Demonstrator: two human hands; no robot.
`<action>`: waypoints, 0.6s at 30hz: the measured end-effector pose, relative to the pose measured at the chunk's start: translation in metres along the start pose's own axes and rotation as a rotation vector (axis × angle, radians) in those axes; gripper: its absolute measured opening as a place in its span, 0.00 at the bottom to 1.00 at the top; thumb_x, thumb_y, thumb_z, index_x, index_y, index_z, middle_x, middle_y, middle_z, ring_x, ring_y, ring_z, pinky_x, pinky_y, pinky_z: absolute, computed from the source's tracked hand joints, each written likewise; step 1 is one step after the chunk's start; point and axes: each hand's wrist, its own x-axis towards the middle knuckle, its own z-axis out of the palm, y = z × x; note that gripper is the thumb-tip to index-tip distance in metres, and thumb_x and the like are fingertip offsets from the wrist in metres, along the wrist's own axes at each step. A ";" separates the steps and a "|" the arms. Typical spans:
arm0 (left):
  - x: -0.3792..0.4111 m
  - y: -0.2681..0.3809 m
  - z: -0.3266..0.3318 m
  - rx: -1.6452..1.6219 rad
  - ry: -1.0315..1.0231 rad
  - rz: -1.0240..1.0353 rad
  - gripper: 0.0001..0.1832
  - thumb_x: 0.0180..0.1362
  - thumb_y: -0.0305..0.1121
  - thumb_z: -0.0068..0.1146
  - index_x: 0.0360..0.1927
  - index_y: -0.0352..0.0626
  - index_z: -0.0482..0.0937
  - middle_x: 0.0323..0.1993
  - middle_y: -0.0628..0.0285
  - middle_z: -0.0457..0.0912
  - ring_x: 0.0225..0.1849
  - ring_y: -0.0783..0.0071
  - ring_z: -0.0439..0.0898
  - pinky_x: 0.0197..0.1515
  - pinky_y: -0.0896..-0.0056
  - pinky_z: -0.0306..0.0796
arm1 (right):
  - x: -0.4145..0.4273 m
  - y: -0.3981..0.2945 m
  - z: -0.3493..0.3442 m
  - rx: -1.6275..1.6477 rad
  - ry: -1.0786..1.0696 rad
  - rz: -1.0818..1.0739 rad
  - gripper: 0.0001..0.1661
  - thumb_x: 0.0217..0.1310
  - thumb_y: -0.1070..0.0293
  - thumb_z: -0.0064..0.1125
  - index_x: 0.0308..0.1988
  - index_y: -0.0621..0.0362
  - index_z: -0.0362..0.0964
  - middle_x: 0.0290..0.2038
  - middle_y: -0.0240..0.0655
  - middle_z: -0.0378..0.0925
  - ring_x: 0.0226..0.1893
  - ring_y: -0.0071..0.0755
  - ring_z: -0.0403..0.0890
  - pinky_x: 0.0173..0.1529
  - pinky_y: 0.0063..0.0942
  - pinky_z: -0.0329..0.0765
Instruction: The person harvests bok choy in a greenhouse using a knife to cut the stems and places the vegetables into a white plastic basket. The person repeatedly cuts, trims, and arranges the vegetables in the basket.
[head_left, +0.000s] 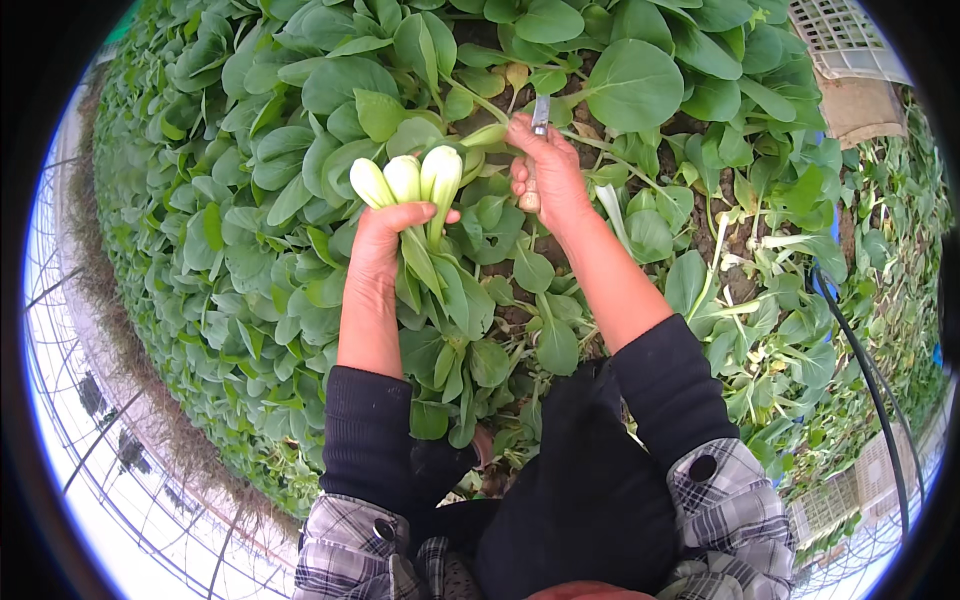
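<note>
My left hand (390, 229) grips a bunch of bok choy (405, 180), its pale stem bases turned up and its leaves hanging below the fist. To the right, my right hand (546, 169) is closed around the handle of a knife (541, 116), whose short metal blade points away from me. The thumb of that hand lies against the leaf stalk (484, 136) of another piece of bok choy, just beyond the bunch. Whether that stalk is attached to a plant cannot be seen. Part of the knife's handle is hidden by the fingers.
Dense bok choy plants (247, 165) grow ahead and to the left. Cut leaves and stalks (739, 307) litter the soil at right. A plastic crate (851, 37) stands at the top right, another (829, 502) at the lower right. A black hose (870, 360) runs along the right.
</note>
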 end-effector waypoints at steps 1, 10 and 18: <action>-0.001 0.001 0.002 0.011 -0.009 0.005 0.37 0.42 0.21 0.57 0.61 0.33 0.63 0.47 0.51 0.78 0.37 0.57 0.82 0.45 0.62 0.77 | 0.005 -0.001 0.002 0.032 -0.032 0.003 0.20 0.59 0.61 0.63 0.47 0.56 0.66 0.29 0.31 0.70 0.17 0.17 0.66 0.17 0.18 0.66; -0.030 0.005 0.016 0.001 -0.172 0.009 0.43 0.36 0.19 0.58 0.63 0.33 0.62 0.49 0.50 0.76 0.45 0.56 0.79 0.42 0.58 0.79 | -0.054 -0.026 -0.007 0.089 0.077 -0.177 0.18 0.54 0.72 0.65 0.45 0.57 0.70 0.20 0.26 0.70 0.12 0.16 0.65 0.13 0.16 0.60; -0.068 0.000 0.069 -0.203 -0.278 0.023 0.44 0.33 0.20 0.65 0.62 0.34 0.63 0.49 0.49 0.75 0.52 0.53 0.77 0.49 0.55 0.76 | -0.150 -0.066 -0.063 -0.324 0.046 -0.222 0.13 0.49 0.77 0.68 0.38 0.65 0.76 0.17 0.27 0.71 0.12 0.16 0.67 0.15 0.15 0.62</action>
